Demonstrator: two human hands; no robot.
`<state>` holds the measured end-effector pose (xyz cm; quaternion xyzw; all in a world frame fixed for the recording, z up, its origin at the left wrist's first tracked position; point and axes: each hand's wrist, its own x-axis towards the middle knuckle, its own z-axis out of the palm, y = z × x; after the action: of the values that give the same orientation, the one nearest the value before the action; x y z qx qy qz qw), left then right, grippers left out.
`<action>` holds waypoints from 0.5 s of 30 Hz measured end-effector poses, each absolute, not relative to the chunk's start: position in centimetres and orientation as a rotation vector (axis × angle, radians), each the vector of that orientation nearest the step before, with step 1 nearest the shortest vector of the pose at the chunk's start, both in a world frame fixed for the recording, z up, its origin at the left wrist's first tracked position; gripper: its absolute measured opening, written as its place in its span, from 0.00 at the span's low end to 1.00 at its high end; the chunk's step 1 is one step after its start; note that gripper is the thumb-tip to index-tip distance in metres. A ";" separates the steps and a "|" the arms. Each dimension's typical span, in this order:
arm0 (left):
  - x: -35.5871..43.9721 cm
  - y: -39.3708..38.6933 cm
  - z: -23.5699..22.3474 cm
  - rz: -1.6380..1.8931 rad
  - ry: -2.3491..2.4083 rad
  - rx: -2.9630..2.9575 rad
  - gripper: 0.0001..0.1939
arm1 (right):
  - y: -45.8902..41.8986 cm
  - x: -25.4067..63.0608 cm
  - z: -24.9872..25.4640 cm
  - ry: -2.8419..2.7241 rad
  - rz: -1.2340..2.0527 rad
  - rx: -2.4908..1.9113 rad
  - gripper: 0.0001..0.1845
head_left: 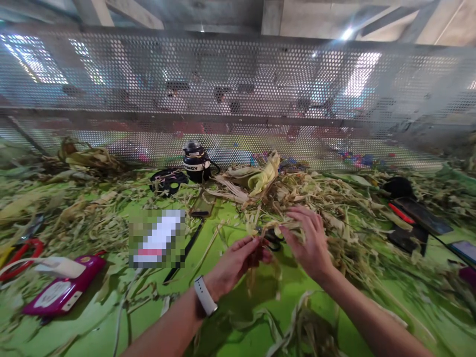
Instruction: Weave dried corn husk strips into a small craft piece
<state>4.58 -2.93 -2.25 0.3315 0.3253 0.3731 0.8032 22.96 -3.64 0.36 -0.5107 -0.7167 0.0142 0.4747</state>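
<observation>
My left hand [241, 258], with a pale band at the wrist, pinches a thin strip of dried corn husk [270, 226] between thumb and fingers. The strip stretches toward my right hand [310, 240], whose fingers are spread, with the thumb near the strip's end. Just behind my fingertips lie black-handled scissors [274, 242], partly hidden by the left hand and the husk. Beyond my hands rises a heap of dried husks [238, 181] with a yellowish husk [263, 178] on top. More loose husk strips [293, 327] lie in front of me.
On the green table [215, 332] are a purple power bank [67, 287], red-handled scissors [33, 248], a blurred-out phone-like object [158, 238], and a black flask [197, 163]. Dark phones [424, 214] lie at right. A perforated metal screen [245, 74] stands behind; people are beyond it.
</observation>
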 end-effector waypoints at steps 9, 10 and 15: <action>5.5 -3.7 -2.3 1.031 0.646 0.689 0.12 | -5.8 19.5 -2.5 -2.153 0.402 -1.269 0.12; 5.5 -3.7 -2.3 1.029 0.647 0.709 0.12 | -5.7 19.4 -2.9 -2.124 0.460 -1.276 0.13; 5.2 -3.4 -1.7 1.048 0.665 0.715 0.10 | -5.6 19.5 -2.7 -1.990 0.832 -1.268 0.19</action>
<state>5.17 -3.36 -1.66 0.3277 0.3046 0.4805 0.7543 19.53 -5.58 -2.66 -0.4811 -0.7551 0.3157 0.3143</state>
